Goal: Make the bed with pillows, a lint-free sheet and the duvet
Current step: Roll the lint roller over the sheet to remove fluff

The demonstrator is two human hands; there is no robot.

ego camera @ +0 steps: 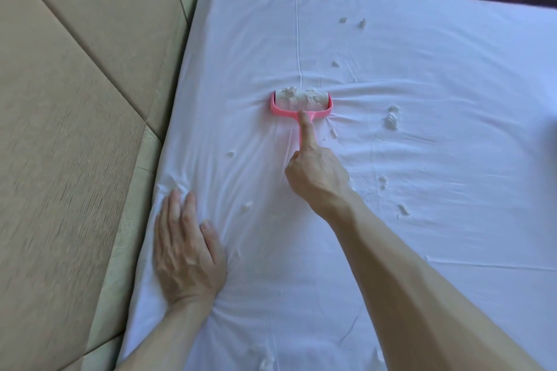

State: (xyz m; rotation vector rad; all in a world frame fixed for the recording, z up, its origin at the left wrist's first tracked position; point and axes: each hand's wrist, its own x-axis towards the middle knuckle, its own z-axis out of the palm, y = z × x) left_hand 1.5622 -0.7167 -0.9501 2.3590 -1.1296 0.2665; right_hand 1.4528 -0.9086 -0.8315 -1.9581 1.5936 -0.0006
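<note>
Head view: a white sheet [422, 84] covers the mattress from 12 to 5 o'clock. Tufts of lint [391, 117] lie scattered on it, most from 1 to 4 o'clock. At centre a pink roller [301, 102] rests on the sheet, its roll clotted with fluff. The right hand [316, 172] curls round the handle, index finger straight along it. The left hand [187, 250], fingers spread flat, presses the sheet at 8 o'clock. A headboard [75, 99] is at 9. Risk: the clogged roll may stop lifting lint, and pushing could ruck the wrinkled fabric.
</note>
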